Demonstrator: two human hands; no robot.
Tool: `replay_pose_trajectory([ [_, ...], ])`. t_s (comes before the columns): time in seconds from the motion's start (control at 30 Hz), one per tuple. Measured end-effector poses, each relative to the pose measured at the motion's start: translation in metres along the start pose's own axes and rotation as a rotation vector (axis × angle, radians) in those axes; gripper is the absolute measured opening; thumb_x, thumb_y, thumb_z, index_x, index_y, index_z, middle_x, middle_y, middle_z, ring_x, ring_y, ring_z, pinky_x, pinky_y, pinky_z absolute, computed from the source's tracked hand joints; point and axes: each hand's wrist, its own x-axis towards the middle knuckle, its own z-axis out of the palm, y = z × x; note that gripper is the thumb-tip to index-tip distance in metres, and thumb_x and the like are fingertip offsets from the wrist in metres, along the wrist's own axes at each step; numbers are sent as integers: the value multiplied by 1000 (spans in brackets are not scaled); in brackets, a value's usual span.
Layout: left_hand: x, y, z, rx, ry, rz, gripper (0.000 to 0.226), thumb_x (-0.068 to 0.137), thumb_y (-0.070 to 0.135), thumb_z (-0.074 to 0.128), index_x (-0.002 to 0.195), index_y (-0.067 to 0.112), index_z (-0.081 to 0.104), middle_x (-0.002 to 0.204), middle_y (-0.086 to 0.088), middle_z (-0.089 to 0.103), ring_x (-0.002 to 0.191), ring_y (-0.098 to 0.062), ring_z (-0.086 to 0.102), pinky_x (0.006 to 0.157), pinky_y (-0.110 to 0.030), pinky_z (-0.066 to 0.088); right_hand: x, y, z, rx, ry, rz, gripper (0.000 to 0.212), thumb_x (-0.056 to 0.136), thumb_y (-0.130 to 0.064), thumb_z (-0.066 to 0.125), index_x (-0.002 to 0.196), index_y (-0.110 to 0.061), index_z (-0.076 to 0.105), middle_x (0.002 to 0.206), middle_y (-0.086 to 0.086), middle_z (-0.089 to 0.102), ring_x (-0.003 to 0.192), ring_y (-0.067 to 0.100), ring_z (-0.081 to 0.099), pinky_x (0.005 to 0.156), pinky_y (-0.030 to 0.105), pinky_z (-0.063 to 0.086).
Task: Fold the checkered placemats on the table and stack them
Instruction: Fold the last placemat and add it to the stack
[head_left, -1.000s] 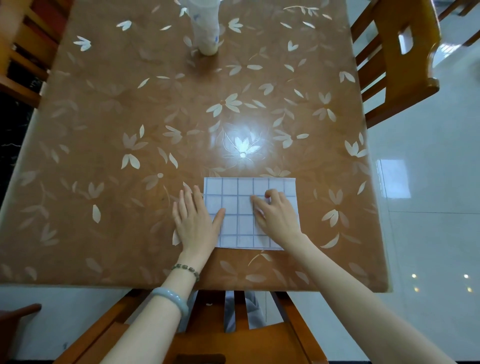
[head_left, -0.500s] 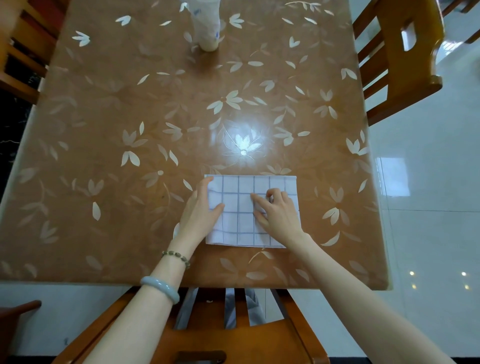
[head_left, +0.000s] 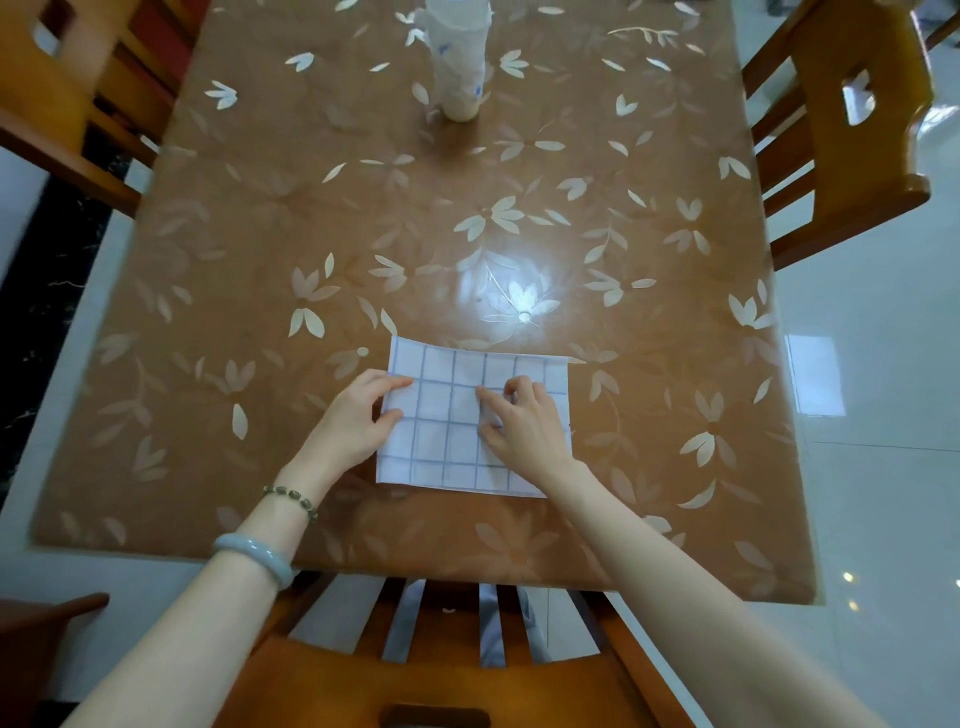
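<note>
A white placemat with a blue check (head_left: 447, 436) lies folded on the brown flowered table (head_left: 249, 270), near the front edge and a little right of centre. My left hand (head_left: 356, 418) pinches its left edge between thumb and fingers, and the far left corner is slightly raised. My right hand (head_left: 524, 423) rests on the right half, pressing it down with bent fingertips. Only this one placemat shows.
A tall white wrapped cylinder (head_left: 460, 62) stands at the far middle of the table. Wooden chairs stand at the right (head_left: 852, 156), the far left (head_left: 78, 104) and directly below me (head_left: 441, 670). Glossy white floor lies to the right.
My left hand slid from flat beside the placemat onto its left edge and took hold of it. The right hand stayed pressing on the mat. The camera moved closer.
</note>
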Motion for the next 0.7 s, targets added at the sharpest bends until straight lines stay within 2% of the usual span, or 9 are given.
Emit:
replay_pose_trajectory([
  [0.1, -4, -13, -10, 6, -38, -41, 51, 89, 16, 63, 138, 21, 48, 123, 15, 45, 88, -11, 52, 81, -24, 46, 5, -11, 0, 16, -73, 42, 51, 65, -21, 67, 116, -17, 62, 100, 15, 52, 79, 34, 48, 72, 40, 47],
  [0.17, -8, -17, -12, -12, -84, -75, 66, 85, 20, 70, 144, 26, 40, 128, 17, 41, 82, -12, 55, 75, -21, 47, 9, -12, -7, -17, -203, 74, 67, 69, -35, 67, 132, -21, 49, 112, 11, 46, 93, 31, 44, 83, 39, 43],
  [0.3, -18, -17, -7, -19, -179, -99, 90, 80, 20, 74, 151, 31, 19, 140, 17, 27, 85, -13, 56, 75, -28, 54, 23, -14, -18, -69, -364, 114, 99, 62, -48, 74, 144, -27, 23, 115, 8, 37, 103, 28, 40, 83, 38, 45],
  [0.4, -25, -17, -4, 1, -205, -109, 101, 81, 18, 72, 153, 33, 4, 146, 17, 18, 86, -12, 55, 68, -25, 53, 38, -18, -19, -91, -498, 181, 122, 57, -51, 81, 148, -30, 3, 126, 11, 34, 113, 31, 36, 84, 42, 46],
  [0.47, -27, -17, -4, 3, -201, -113, 102, 82, 18, 70, 152, 36, -1, 148, 18, 15, 86, -11, 55, 66, -22, 51, 45, -20, -20, -101, -550, 207, 130, 56, -50, 83, 148, -31, -6, 133, 14, 30, 119, 33, 34, 87, 46, 46],
  [0.6, -29, -14, -3, -35, -204, -85, 97, 84, 16, 68, 149, 45, 3, 144, 21, 18, 86, -11, 56, 71, -27, 55, 37, -22, -19, -98, -489, 181, 131, 55, -51, 83, 148, -32, -8, 128, 12, 32, 113, 30, 37, 86, 43, 47],
  [0.7, -28, -12, -2, -45, -197, -93, 85, 87, 17, 66, 151, 36, 14, 149, 19, 19, 89, -9, 55, 76, -25, 53, 23, -19, -18, -117, -427, 113, 124, 53, -53, 82, 148, -28, 5, 123, 10, 32, 108, 28, 36, 90, 39, 43],
])
